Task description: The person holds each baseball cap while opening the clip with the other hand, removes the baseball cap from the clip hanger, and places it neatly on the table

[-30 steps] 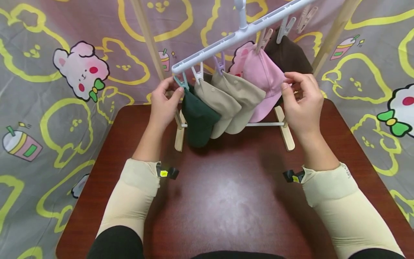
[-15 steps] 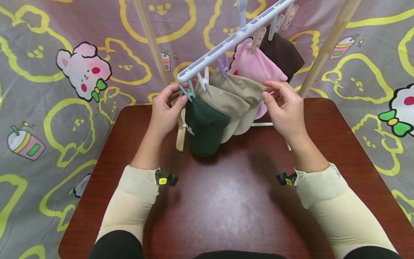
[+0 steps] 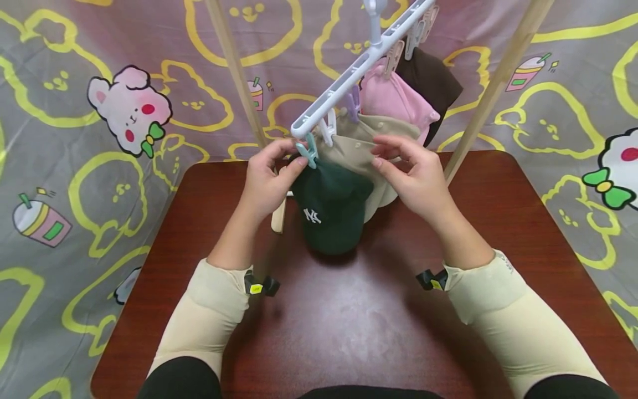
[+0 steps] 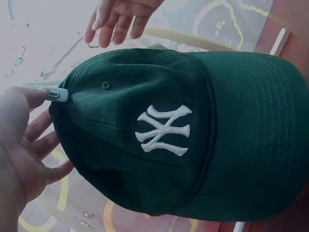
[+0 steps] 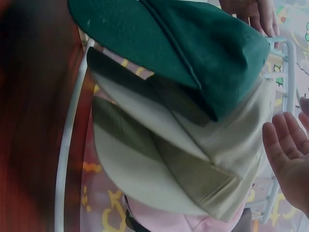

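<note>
A green baseball cap with a white NY logo hangs from a teal clothespin at the near end of a pale blue hanger bar. My left hand pinches this clothespin, thumb in front and fingers behind; in the left wrist view the thumb lies on the clothespin. My right hand, fingers loosely bent, is beside the front beige cap. The right wrist view shows that hand holding nothing. Behind hang another beige cap, a pink cap and a dark brown cap.
Wooden posts of a stand rise on both sides of the caps. The stand rests on a reddish-brown table. A patterned curtain surrounds the table. White and purple clothespins hold the beige caps.
The hanger bar has turned, its near end swinging right and toward me, bringing the green cap's logo into view. My left hand moved with it; my right hand went from the pink cap leftward to the beige caps.
</note>
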A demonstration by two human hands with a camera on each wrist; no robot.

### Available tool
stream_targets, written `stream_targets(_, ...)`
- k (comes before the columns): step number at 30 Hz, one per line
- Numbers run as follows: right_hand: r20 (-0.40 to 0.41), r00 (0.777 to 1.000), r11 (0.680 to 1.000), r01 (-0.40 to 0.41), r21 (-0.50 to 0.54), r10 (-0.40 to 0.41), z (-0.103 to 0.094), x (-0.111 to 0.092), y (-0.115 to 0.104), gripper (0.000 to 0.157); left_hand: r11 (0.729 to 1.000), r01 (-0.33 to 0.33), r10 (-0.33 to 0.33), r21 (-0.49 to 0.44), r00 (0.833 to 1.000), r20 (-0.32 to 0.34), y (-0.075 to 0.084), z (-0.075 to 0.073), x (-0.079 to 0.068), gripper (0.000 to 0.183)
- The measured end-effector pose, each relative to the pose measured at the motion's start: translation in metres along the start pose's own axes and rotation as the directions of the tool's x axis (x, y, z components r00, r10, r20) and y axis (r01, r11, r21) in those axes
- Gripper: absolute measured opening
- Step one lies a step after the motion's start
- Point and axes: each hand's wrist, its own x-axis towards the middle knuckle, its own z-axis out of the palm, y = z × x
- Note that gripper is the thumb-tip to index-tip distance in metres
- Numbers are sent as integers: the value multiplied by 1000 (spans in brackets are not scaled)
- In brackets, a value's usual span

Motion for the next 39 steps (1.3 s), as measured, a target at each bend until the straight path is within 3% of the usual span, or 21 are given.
stream_targets(6,59,998,993,-28,116,21,3,2,-2,38,1000,12,-12,-4,1000,6,7,7,0,24)
stream_targets(12,131,990,966,-85,246,54,10,6,-10,42,998,50,-49,-44,999,18,14,15,2,30)
stream_targets(20,200,978,962,-112,248,62,21,20,-21,43,998,29,-28,-55,999,23,15,20,2,30)
stream_targets(22,220,972,947,-142,289,78,22,23,-21,43,998,25,-24,-62,999,24,16,21,2,29)
stream_targets(28,272,950,854,-263,448,150,23,30,-21,42,997,21,-19,-77,1000,19,15,23,3,30)
stream_targets(31,282,943,838,-294,460,176,25,32,-23,41,997,23,-21,-80,999,26,15,23,3,30)
stream_targets(39,281,937,877,-304,372,205,31,37,-26,36,995,49,-47,-85,999,25,16,24,1,29)
